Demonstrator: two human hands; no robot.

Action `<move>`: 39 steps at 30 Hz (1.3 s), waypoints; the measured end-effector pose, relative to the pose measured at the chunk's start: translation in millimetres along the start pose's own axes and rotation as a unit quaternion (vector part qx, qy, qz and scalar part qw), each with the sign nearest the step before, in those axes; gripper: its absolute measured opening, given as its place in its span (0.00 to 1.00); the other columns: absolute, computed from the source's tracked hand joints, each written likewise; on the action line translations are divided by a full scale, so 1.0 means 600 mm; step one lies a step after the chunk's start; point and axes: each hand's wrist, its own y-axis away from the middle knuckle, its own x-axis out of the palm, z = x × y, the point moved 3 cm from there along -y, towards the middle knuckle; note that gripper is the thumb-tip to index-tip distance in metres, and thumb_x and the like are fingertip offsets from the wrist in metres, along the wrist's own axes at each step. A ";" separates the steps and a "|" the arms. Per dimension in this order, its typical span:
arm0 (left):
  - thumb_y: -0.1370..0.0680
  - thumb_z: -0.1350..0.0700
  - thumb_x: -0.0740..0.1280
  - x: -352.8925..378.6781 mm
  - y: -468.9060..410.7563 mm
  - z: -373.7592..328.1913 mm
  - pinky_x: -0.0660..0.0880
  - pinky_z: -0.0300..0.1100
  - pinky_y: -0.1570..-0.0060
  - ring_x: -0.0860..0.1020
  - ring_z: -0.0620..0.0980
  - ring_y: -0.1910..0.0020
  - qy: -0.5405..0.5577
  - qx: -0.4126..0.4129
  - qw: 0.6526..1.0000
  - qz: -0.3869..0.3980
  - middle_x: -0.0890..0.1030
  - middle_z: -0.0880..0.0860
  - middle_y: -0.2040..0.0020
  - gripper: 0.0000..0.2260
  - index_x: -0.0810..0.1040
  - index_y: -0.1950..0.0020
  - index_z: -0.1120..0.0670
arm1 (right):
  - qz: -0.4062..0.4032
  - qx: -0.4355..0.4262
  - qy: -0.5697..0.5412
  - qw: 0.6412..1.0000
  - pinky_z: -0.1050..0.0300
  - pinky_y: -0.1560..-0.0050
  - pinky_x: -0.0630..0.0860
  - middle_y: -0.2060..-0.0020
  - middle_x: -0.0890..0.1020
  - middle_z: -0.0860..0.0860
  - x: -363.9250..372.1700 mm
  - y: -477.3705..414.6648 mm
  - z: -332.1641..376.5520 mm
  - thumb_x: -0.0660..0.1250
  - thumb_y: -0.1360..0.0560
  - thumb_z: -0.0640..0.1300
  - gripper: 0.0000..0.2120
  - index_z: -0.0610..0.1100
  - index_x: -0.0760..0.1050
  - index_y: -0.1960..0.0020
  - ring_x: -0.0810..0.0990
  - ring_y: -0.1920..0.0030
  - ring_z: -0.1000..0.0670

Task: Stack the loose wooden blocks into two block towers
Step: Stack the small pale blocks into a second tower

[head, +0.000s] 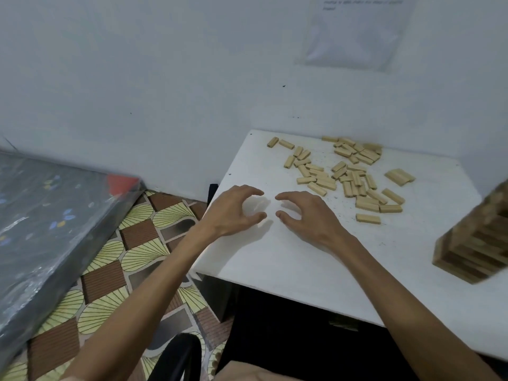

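Several loose pale wooden blocks (349,174) lie scattered across the far right part of the white table (288,259). A tall stacked block tower (475,240) stands at the right edge, partly cut off by the frame. My left hand (233,210) and my right hand (305,213) hover side by side over the table's left part, fingers curved and facing each other across a small gap. Neither hand holds a block. The nearest loose block (368,218) lies to the right of my right hand.
A white wall runs close behind the table with a plastic-covered sheet (354,31) taped on it. To the left, a patterned floor (132,254) and a wrapped dark mattress (49,221). A black chair part (176,356) sits near the bottom.
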 end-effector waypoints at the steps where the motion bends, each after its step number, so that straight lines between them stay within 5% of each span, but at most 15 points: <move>1: 0.23 0.42 0.72 0.007 -0.009 -0.010 0.70 0.47 0.33 0.74 0.48 0.32 -0.005 0.010 1.000 0.004 0.78 0.46 0.31 0.24 0.76 0.28 0.48 | -0.008 0.000 0.015 1.000 0.57 0.35 0.73 0.34 0.80 0.59 -0.011 0.007 -0.008 0.68 0.20 0.56 0.18 0.56 0.77 0.32 0.75 0.33 0.57; 9: 0.21 0.43 0.70 0.065 -0.076 -0.092 0.70 0.48 0.33 0.73 0.49 0.30 -0.028 0.077 0.996 0.040 0.77 0.47 0.29 0.22 0.76 0.28 0.48 | -0.054 0.063 0.089 0.993 0.55 0.35 0.73 0.32 0.79 0.56 -0.086 0.079 -0.077 0.68 0.20 0.53 0.18 0.51 0.77 0.31 0.74 0.31 0.53; 18: 0.21 0.45 0.70 0.146 -0.150 -0.175 0.72 0.47 0.35 0.74 0.50 0.31 -0.026 0.147 0.986 0.077 0.78 0.48 0.30 0.21 0.77 0.30 0.50 | -0.104 0.153 0.147 0.972 0.50 0.47 0.78 0.35 0.80 0.51 -0.147 0.151 -0.141 0.70 0.21 0.44 0.15 0.45 0.79 0.35 0.76 0.35 0.47; 23: 0.22 0.46 0.70 0.177 -0.178 -0.194 0.73 0.47 0.41 0.74 0.51 0.34 -0.039 0.170 0.982 0.078 0.79 0.48 0.34 0.19 0.78 0.32 0.49 | -0.114 0.165 0.180 0.963 0.45 0.42 0.79 0.29 0.76 0.48 -0.153 0.162 -0.160 0.69 0.21 0.40 0.17 0.42 0.78 0.33 0.71 0.28 0.46; 30: 0.19 0.54 0.66 0.200 -0.205 -0.228 0.71 0.50 0.31 0.70 0.52 0.26 -0.069 0.223 0.967 0.107 0.74 0.50 0.25 0.21 0.75 0.26 0.54 | -0.106 0.123 0.218 0.962 0.42 0.34 0.76 0.31 0.79 0.45 -0.140 0.150 -0.181 0.69 0.21 0.38 0.19 0.40 0.78 0.31 0.72 0.27 0.40; 35: 0.20 0.59 0.64 0.216 -0.210 -0.225 0.74 0.52 0.35 0.70 0.52 0.27 -0.128 0.257 0.954 0.090 0.75 0.49 0.26 0.20 0.77 0.28 0.53 | -0.158 0.121 0.217 0.956 0.44 0.49 0.83 0.42 0.85 0.47 -0.135 0.162 -0.180 0.71 0.23 0.37 0.14 0.42 0.82 0.38 0.80 0.39 0.44; 39: 0.19 0.58 0.62 0.216 -0.201 -0.228 0.71 0.49 0.37 0.68 0.51 0.26 -0.158 0.280 0.945 0.067 0.74 0.48 0.25 0.20 0.74 0.27 0.53 | -0.170 0.126 0.223 0.952 0.48 0.54 0.82 0.44 0.84 0.47 -0.140 0.169 -0.175 0.71 0.24 0.38 0.17 0.41 0.80 0.36 0.78 0.39 0.44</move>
